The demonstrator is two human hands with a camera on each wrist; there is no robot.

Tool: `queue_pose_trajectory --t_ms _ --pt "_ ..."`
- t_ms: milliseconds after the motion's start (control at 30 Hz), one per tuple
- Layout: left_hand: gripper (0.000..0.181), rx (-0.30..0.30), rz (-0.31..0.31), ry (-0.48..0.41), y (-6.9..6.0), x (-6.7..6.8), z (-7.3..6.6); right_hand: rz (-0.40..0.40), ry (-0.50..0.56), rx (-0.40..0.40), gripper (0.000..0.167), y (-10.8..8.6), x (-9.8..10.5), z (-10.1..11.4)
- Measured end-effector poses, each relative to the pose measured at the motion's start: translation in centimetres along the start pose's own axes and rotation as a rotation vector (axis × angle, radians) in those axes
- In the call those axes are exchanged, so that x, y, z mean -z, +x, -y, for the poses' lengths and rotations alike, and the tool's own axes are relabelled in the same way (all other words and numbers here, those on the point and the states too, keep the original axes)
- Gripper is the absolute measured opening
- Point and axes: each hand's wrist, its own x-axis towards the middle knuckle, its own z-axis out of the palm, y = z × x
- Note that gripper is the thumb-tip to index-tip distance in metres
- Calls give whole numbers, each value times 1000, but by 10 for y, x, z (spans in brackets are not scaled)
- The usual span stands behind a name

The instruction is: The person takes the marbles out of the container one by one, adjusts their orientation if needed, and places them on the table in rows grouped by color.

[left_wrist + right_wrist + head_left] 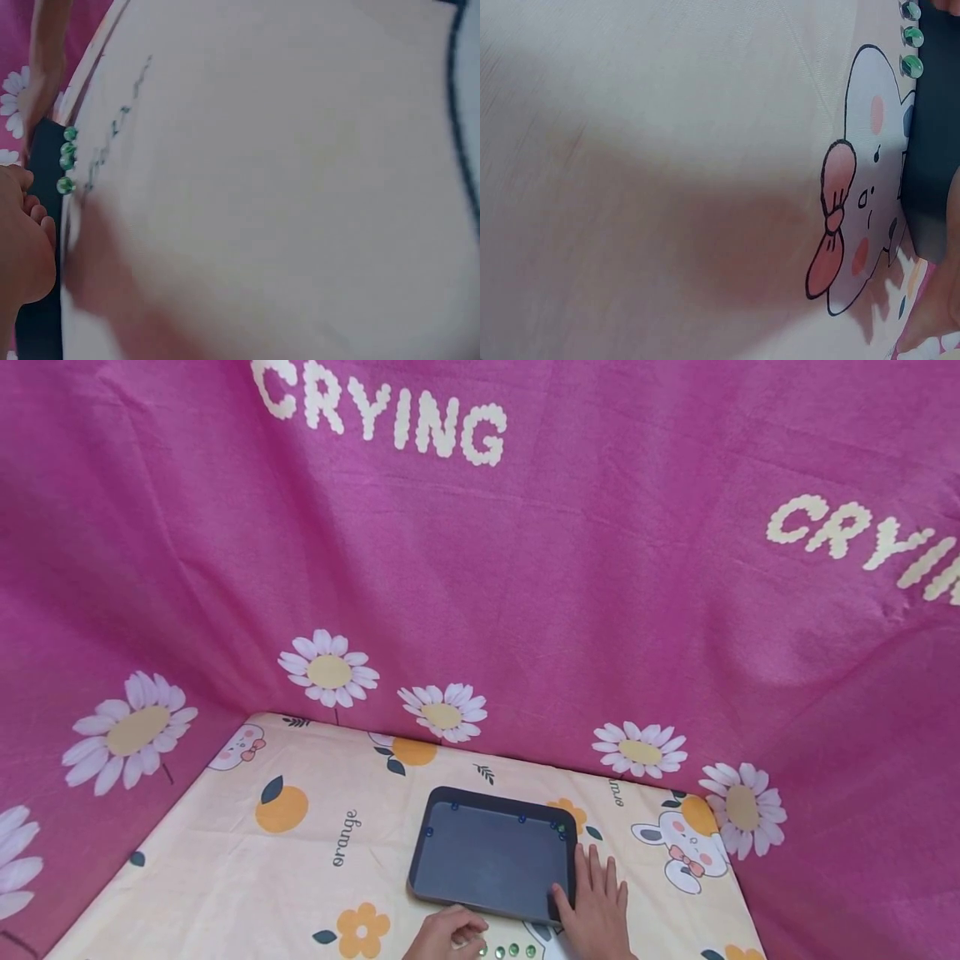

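Nearest the person, a short row of green marbles [513,949] lies on the cloth [390,835], just outside the tray's near wall. They look like smooth, hard glass: light, stiff, likely slippery and quick to roll if nudged, so a fingertip-and-thumb pinch across the middle of each should hold better than a press from above, which may shoot it sideways. The left hand [447,933] is beside the row's left end with its fingers curled; whether a marble is pinched in them cannot be told. The right hand [596,910] is spread and grasps nothing: its thumb lies over the near right part of the tray's rim, its fingers outside along the right wall. The tray [495,868] itself is dark, shallow and seemingly rigid, probably light enough to slide when pushed; its raised rim offers the best hold, at opposite sides. Inside, most of the floor is bare, while blue marbles [522,819] and a green one sit toward the far wall and far corners, where the walls should stop them rolling out. Left of the tray the cloth gives broad room for moving; on the right there is less. Farther back, the pink curtain [525,610] bounds the surface.
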Motion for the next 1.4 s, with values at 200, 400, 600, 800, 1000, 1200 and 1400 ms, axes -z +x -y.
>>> queue_pose_trajectory --t_ms 200,400,600,800,1000,1200,1400 --pt "10 1 -65 -10 7 0 -19 -2 4 -1 86 0 1 -1" --pt "12 -75 -58 -9 15 -2 -33 -9 4 3 86 -1 1 1" --pt "18 -127 -48 -22 34 -5 -47 -7 9 3 87 -2 2 2" --pt "18 -102 -16 -5 59 -12 -49 0 2 3 87 -1 1 1" --pt "27 -103 -19 15 85 -19 -48 11 4 2 86 0 3 0" --pt "35 -66 -29 105 105 -23 -47 9 -14 5 86 -1 4 0" --pt "30 -100 -105 138 121 -34 -46 -1 -10 12 86 -2 3 1"
